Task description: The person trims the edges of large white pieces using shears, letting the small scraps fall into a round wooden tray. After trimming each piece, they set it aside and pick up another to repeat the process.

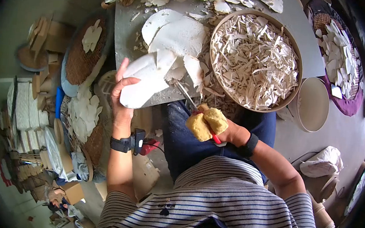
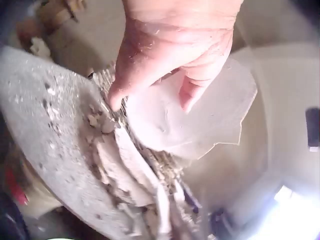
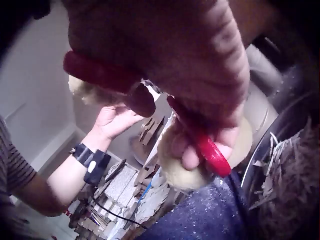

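the left hand (image 1: 121,92) pinches a pale, thin sheet piece (image 1: 144,82), thumb on one face and fingers on the other, holding it over the near edge of the grey table (image 1: 127,26). the right hand (image 1: 228,133) is curled through the red, cloth-padded loops of a pair of scissors (image 1: 201,118), blades pointing toward the sheet, just right of the left hand.

likely trouble: the sheet looks brittle and is held by one edge only, so a skewed cut could crack it, or the blades could stray toward the left fingers. scraps beside the heaped round basket (image 1: 298,59), beyond the right hand, could slide off.

the blade tips are hard to make out, and the right wrist view is mostly blocked by the hand. the sheet's material i cannot tell.
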The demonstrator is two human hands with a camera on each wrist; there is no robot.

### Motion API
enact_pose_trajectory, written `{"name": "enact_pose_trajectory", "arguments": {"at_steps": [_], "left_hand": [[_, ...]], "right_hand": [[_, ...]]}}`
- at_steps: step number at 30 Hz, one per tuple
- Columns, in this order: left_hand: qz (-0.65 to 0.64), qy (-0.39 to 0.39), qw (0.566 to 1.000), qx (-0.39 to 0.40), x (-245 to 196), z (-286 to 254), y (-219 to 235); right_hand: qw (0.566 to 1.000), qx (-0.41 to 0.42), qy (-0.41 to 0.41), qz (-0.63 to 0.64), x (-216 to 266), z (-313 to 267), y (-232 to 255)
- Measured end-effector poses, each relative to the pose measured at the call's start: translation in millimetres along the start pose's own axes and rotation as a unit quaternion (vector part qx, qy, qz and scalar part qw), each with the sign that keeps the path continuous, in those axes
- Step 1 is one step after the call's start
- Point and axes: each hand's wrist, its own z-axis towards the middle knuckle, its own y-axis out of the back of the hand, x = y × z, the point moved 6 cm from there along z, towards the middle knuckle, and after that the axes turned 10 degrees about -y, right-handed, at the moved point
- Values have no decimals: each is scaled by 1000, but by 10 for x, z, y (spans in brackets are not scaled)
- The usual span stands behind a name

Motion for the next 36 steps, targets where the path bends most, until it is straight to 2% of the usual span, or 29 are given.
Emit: {"name": "enact_pose_trajectory", "arguments": {"at_steps": [1,2,5,8,11,12,15,17,18,19,23,26,27,28,29,31,32,33,35,36], "left_hand": [[82,-62,995,12,-67,11,-28],[168,-88,982,7,-81,-6,-19],[284,-113,952,33,-186,-22,-114],[274,-107,955,32,-198,-65,-188],[256,-101,961,34,-148,-117,-202],[247,-100,963,34,-126,-129,-201],[243,-105,964,39,-91,-128,-208],[232,-111,965,42,-35,-143,-180],[225,-114,967,42,-7,-150,-166],[232,-123,964,47,-9,-149,-164],[229,-128,964,48,10,-182,-164],[243,-153,957,40,-11,-196,-166],[249,-161,954,35,-25,-201,-174],[240,-176,954,34,-82,-196,-192],[264,-158,950,46,-46,-212,-147],[126,-27,990,-61,80,-228,-84],[113,57,986,-112,131,-303,23],[66,77,985,-136,119,-308,71],[-24,140,985,-93,57,-287,118],[-18,147,988,-48,8,-233,112]], "right_hand": [[1000,-1,6,-2,8,26,-26],[1000,-2,11,-4,6,53,-56],[1000,6,27,2,98,120,-84],[999,-2,2,-32,175,185,-94],[998,-9,56,-35,177,215,-107],[988,-89,113,-61,184,279,-106],[1000,0,12,-18,214,244,-64],[998,-49,14,-29,300,215,-50],[1000,-15,-23,-6,303,210,-38],[997,-55,21,-58,334,196,-34],[993,-42,-34,-108,260,212,-54],[997,-38,-62,-12,247,227,-70],[995,-39,-67,58,268,203,-71],[993,-64,-43,92,290,202,-46],[988,-87,-19,124,312,197,-21],[973,-180,85,115,301,161,59],[933,-156,43,322,111,80,27],[977,-151,55,139,14,-5,77],[929,-88,-25,358,-195,-131,60],[889,-121,-40,440,-232,-244,38]]}}
